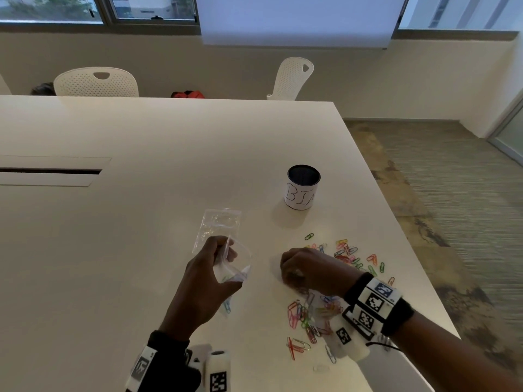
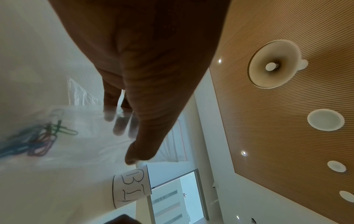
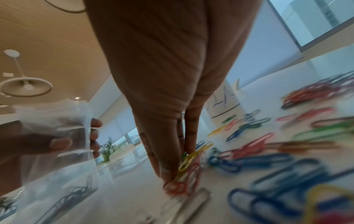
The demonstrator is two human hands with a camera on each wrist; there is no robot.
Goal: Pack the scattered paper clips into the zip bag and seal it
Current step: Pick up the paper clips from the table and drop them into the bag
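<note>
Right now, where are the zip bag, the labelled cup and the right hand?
zip bag [image 1: 232,268]: head view, its open mouth.
labelled cup [image 1: 301,193]: head view, its white label.
right hand [image 1: 307,268]: head view, its back.

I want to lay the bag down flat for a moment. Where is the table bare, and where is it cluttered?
Bare: the table left of the zip bag, and the stretch beyond the spare bag and cup. Crowded: paper clips litter the tabletop around the right hand toward the right edge.
</note>
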